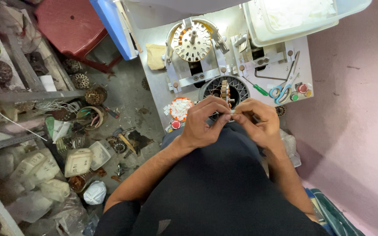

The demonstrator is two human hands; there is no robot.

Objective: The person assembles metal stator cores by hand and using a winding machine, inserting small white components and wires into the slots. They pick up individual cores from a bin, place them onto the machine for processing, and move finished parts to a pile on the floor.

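Note:
My left hand (204,120) and my right hand (257,120) meet at the near edge of a grey metal workbench (154,83). Their fingertips pinch a small thin white piece between them; most of it is hidden by the fingers. Just beyond my fingers sits a round black ribbed holder (240,88) with a slotted metal core (224,90) standing in it. Farther back on the bench stands a round stator core (192,41) mounted under a metal bracket.
Scissors with blue handles (281,91), a green-handled screwdriver (259,89) and coloured buttons (302,88) lie on the bench's right. A round tub of white slips (180,108) is at the left. A clear plastic bin (285,17) is behind. A red stool (71,24) and scattered cores, containers and bags cover the floor at left.

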